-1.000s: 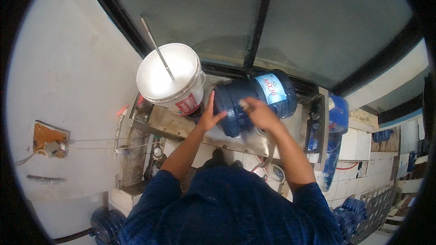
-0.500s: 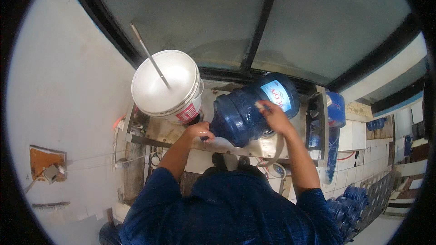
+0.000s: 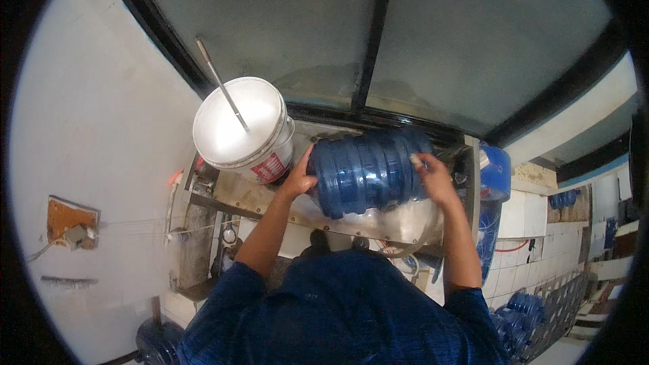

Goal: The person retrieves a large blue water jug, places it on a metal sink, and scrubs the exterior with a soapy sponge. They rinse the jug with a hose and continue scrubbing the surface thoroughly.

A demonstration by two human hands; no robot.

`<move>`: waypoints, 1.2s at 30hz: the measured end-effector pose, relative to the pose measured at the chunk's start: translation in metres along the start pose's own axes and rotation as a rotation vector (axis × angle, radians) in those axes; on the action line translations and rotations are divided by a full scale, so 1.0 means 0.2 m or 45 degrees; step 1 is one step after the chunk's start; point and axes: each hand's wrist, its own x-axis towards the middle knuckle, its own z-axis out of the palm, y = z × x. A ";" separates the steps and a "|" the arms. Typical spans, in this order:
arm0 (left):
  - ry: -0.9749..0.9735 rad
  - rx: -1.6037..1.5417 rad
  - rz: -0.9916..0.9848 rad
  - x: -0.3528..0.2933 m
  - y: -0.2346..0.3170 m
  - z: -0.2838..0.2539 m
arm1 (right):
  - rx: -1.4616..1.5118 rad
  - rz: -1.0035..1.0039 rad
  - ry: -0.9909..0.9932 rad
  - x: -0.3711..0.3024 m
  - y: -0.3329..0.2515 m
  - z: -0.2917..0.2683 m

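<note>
A large blue ribbed water jug [image 3: 368, 174] lies on its side on a metal bench in front of me. My left hand [image 3: 297, 177] grips its left end, thumb low and fingers stretched along the end. On the jug's right part rests my right hand [image 3: 433, 179], with its fingers bent. A small pale thing [image 3: 415, 159] shows at those fingertips, too small to name. Left of the jug stands a white bucket [image 3: 270, 136], with a thin metal rod [image 3: 222, 84] standing in it at a slant.
The metal bench [image 3: 253, 196] has a raised frame around it. Dark-framed glass panels [image 3: 291, 34] rise behind it. A blue container [image 3: 495, 172] stands beyond the bench's right end. More blue jugs [image 3: 524, 314] are on the floor at lower right. A pale hose [image 3: 412, 247] hangs over the front edge.
The jug has been turned, so its light blue label no longer shows. My left hand has moved up onto the jug's left end. My right hand has shifted right.
</note>
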 end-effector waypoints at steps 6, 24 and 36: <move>0.621 0.868 0.207 0.07 0.15 0.40 | 0.047 -0.355 -0.481 -0.10 -0.55 0.44; -0.698 0.723 -0.763 -0.04 -0.24 -0.18 | -0.079 -0.205 -0.046 0.16 -0.05 -0.07; 0.183 1.071 -0.244 -0.14 -0.25 -0.06 | -0.020 -0.035 0.112 0.30 0.19 -0.12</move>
